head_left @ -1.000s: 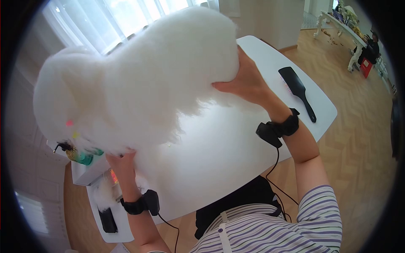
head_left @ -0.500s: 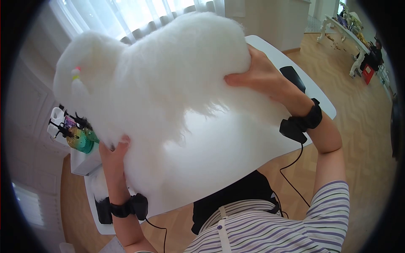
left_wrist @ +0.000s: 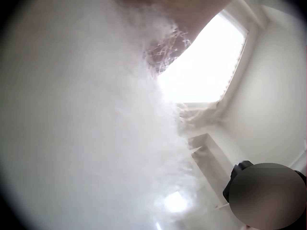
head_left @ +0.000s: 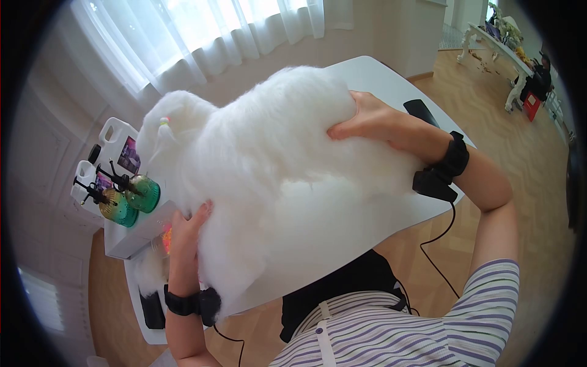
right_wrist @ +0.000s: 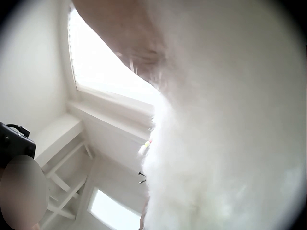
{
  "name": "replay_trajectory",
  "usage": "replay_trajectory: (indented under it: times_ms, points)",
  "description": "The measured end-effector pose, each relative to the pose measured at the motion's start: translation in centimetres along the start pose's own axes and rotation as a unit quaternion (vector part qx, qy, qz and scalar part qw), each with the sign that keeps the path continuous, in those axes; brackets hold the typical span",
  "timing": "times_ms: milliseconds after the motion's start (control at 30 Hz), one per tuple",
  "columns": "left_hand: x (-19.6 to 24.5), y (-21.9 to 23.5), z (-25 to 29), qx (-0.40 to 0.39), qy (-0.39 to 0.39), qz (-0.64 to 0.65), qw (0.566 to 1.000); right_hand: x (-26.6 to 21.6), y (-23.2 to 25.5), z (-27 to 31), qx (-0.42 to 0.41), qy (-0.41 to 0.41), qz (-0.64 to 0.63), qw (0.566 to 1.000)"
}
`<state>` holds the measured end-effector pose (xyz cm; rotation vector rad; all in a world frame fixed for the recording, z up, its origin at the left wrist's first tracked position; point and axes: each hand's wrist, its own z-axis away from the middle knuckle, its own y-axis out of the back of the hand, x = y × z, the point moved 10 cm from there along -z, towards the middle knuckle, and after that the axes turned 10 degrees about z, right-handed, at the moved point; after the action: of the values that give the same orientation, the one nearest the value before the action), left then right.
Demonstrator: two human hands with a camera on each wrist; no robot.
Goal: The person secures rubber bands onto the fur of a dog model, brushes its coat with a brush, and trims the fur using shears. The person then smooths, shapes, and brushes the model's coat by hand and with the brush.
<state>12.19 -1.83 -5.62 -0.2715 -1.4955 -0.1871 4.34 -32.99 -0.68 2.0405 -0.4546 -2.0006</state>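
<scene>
Near left, the left grip [head_left: 185, 237] is clamped on the leg of a fluffy white dog-shaped figure [head_left: 269, 137] over the smooth white surface [head_left: 380, 81]; farther right, the right grip [head_left: 380, 120] clamps its rump. The figure has dropped lower, suggesting lifting has given way to lowering.

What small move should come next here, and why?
Probably settle the fluffy white animal on the white table before releasing it: the left hand holds its front, the right hand its rear, and no paws show, so its footing is unclear.
</scene>
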Motion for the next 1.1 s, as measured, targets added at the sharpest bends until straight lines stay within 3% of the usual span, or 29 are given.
replay_trajectory:
  times_ms: [133,433,667,767,867,933,1067,1100]
  points:
    - [-0.7,-0.6,-0.3,-0.036,0.029,0.006,0.999,2.1,0.1,-1.0,-0.008,-0.058,0.048,0.997]
    - [-2.6,0.7,-1.9,0.008,0.056,0.027,0.998,5.9,0.4,-3.0,-0.01,-0.149,0.092,0.984]
    - [-2.9,0.7,-3.0,-0.016,0.056,0.026,0.998,6.6,0.5,-4.0,-0.02,-0.153,0.097,0.983]
    - [-4.0,0.7,-3.7,-0.036,0.09,0.017,0.995,6.9,0.4,-4.6,-0.033,-0.149,0.105,0.983]
    - [-4.3,0.0,-4.2,-0.079,0.104,0.04,0.991,7.5,1.4,-4.8,0.001,-0.21,0.199,0.957]
    - [-3.9,-0.3,-4.0,-0.065,0.102,0.059,0.991,7.5,0.5,-5.0,-0.045,-0.208,0.167,0.963]
    - [-4.2,-0.1,-4.3,-0.06,0.119,0.07,0.989,6.4,0.5,-4.6,-0.048,-0.209,0.195,0.957]
    - [-4.3,-0.6,-4.3,-0.089,0.13,0.089,0.984,6.6,0.7,-4.8,-0.044,-0.213,0.212,0.953]
